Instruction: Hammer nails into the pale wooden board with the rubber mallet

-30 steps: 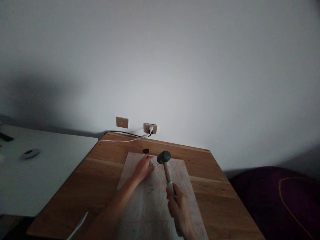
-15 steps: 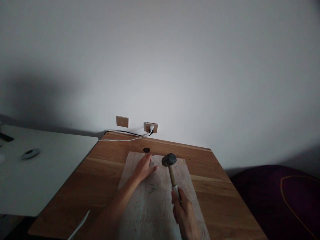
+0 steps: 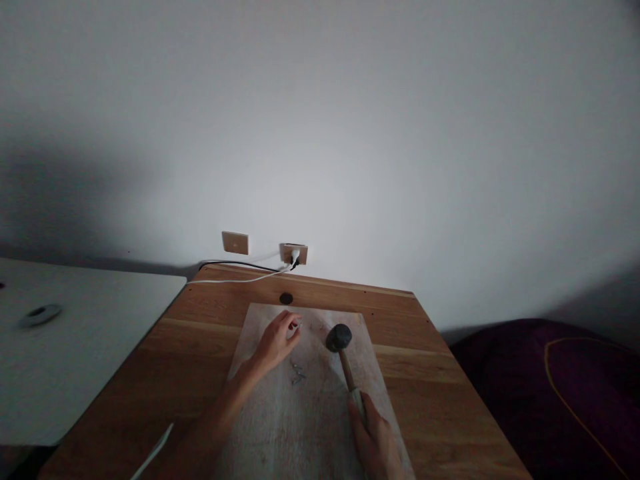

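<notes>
My right hand (image 3: 375, 437) is wrapped round the pale grip of a rubber mallet (image 3: 339, 339), which has a black head and a wooden shaft. The mallet's head is over the right part of a pale wooden board (image 3: 280, 433). Farther left, my left hand (image 3: 277, 339) is curled near the board's far end, thumb and fingers pinched on a small pale piece (image 3: 297, 324), too small to name for certain. Several small metal screws (image 3: 298, 375) lie on the board just this side of that hand.
The board lies on a brown wooden table (image 3: 430, 393) against the wall. Cables run to a wall socket (image 3: 294, 254). A white table (image 3: 95, 347) adjoins on the left, bearing a grey ring-like object (image 3: 41, 315). A dark purple beanbag-like shape (image 3: 505, 373) is at the right.
My left hand's fingers have closed into a pinch and drawn slightly nearer. The mallet's head has come down a little with my right hand. The view has turned slightly right.
</notes>
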A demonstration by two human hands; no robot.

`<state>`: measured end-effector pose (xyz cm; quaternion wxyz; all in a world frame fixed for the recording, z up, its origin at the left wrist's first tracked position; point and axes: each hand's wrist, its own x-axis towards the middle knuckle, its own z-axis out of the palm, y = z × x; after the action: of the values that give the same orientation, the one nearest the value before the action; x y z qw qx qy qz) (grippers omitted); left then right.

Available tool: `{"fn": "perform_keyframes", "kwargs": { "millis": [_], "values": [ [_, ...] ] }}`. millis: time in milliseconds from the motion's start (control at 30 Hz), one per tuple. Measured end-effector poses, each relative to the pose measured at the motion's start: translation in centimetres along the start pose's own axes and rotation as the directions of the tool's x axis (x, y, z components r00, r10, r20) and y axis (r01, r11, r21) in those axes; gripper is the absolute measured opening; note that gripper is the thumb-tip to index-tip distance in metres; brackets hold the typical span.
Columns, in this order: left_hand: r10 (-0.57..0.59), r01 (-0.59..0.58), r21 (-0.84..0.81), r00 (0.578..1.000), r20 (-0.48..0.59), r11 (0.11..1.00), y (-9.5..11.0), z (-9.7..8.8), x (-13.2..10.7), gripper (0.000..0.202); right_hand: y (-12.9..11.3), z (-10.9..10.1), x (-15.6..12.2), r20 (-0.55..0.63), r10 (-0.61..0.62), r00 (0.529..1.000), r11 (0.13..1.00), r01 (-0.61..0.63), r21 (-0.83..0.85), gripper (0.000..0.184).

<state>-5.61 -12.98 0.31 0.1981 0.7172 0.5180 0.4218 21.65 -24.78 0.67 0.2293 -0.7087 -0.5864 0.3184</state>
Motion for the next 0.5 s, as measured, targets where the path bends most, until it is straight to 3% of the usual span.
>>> {"fn": "perform_keyframes", "kwargs": {
  "millis": [167,367,500],
  "values": [
    [0.086,-0.101,0.051,0.967,0.238,0.994,1.2,-2.0,-3.1,0.028,-0.7,-0.5,-0.2,0.077,0.009,0.997,1.000,-0.008,-0.009,0.087],
    [0.067,-0.098,0.126,0.969,0.236,0.987,2.2,-2.4,-4.7,0.033,-0.4,0.1,-0.2,0.071,0.011,0.997,1.000,-0.013,0.021,0.094],
    [0.065,-0.101,0.123,0.962,0.265,0.987,2.3,-2.4,-4.6,0.026,0.0,0.1,-0.1,0.080,-0.015,0.997,0.997,0.010,0.072,0.085]
  ]
}}
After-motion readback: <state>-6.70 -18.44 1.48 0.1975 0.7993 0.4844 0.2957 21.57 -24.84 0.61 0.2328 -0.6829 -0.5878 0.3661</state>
